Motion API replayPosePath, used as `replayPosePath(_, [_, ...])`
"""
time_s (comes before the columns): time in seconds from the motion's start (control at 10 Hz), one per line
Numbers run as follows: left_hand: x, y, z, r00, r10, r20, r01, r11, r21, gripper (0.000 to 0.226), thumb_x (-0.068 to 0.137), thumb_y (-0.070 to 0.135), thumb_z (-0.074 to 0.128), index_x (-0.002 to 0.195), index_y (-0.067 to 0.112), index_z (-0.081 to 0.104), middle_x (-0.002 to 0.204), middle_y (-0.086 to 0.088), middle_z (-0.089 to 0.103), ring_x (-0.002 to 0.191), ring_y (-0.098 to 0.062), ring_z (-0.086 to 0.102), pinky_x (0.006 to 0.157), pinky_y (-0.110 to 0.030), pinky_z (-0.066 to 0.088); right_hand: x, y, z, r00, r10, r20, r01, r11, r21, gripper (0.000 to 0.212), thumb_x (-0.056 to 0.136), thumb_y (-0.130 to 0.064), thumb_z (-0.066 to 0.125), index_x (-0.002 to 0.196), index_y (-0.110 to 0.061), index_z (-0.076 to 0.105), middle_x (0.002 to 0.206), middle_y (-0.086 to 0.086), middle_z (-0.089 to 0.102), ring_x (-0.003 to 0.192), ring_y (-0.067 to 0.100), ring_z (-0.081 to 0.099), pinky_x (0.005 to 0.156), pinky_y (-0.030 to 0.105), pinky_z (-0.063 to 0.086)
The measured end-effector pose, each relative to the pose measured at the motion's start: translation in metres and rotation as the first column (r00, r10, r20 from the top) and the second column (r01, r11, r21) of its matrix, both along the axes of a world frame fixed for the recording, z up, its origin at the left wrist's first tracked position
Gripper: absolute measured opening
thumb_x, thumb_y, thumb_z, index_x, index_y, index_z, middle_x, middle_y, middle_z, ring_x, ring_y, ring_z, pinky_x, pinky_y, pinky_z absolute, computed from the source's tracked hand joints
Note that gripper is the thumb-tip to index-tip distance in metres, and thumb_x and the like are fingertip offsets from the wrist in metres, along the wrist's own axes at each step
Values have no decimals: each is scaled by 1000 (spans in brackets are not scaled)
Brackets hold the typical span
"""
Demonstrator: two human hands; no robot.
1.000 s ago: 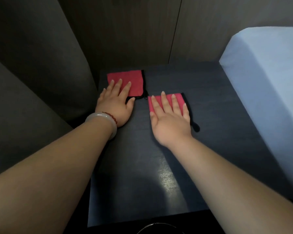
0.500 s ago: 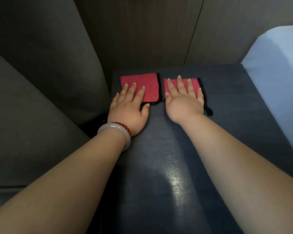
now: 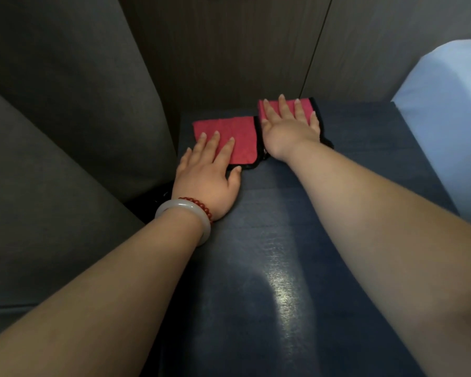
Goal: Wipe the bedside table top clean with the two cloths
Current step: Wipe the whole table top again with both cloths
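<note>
Flat and unclenched, both hands press down on red cloths on the dark bedside table top (image 3: 283,268). Under the left hand (image 3: 206,178) lies one red cloth (image 3: 237,134) — only the fingers rest on its near part, the palm on the bare top. Just beyond and to the right of it, the right hand (image 3: 286,126) covers most of the second red cloth (image 3: 302,106), fingers spread, near the table's far edge. The two cloths touch along their black-trimmed edges, between the hands. On the left wrist sit a pale bangle (image 3: 185,210) and a red bead bracelet (image 3: 199,205). Right of the right arm — a pale blue bed (image 3: 452,131).
</note>
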State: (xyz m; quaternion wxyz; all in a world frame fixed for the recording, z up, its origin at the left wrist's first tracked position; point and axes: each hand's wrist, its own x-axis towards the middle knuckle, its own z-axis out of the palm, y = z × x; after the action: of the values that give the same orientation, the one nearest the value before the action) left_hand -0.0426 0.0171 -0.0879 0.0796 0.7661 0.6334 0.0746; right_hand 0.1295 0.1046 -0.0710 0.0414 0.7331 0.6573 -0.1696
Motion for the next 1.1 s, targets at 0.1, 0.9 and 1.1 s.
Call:
replayPosePath(0.1, [1, -1, 0, 1000, -5, 0, 5, 1000, 5, 61, 99, 49, 29, 155, 31, 12, 164, 1, 7, 150, -20, 0, 120, -41, 3, 7, -41, -3, 1000, -3, -12, 4, 997, 72, 52, 102, -44, 9, 153, -44, -4, 163, -12, -13, 150, 18, -12, 119, 47, -8])
replayPosePath(0.9, [36, 24, 15, 990, -120, -75, 103, 975, -197, 63, 100, 54, 19, 156, 30, 1, 164, 2, -10, 149, -21, -13, 119, -41, -7, 33, -215, -14, 998, 67, 17, -69, 938, 341, 56, 99, -49, 16, 154, -40, 16, 163, -10, 11, 151, 17, 5, 120, 44, 3])
replayPosePath(1.1, [77, -56, 23, 936, -272, 224, 271, 962, 39, 62, 93, 36, 26, 152, 18, 29, 162, -3, 18, 150, -21, 7, 118, -36, 0, 48, -220, -16, 855, 7, -519, 320, 781, 537, 51, 97, -27, 33, 145, -13, 43, 160, 2, 26, 150, 15, 12, 121, 32, 12])
